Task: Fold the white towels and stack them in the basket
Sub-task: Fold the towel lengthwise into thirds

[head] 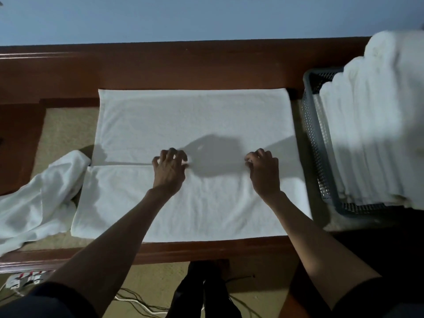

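- The gray basket [319, 143], at right, already holds many folded towels [371, 125].
- On the table [160, 65] a flat towel [195, 115] lies half-folded, with left hand [169, 171] and right hand [263, 173] each apparently in a grip clamped on its edge.
- A crumpled towel [39, 193] waits at left.

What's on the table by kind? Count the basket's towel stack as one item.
Flat towel: 1
Crumpled towel: 1
Folded-towel stack: 1 (layers too blurred to count)
Grey basket: 1
Hands: 2 (left hand, right hand)
Total: 6
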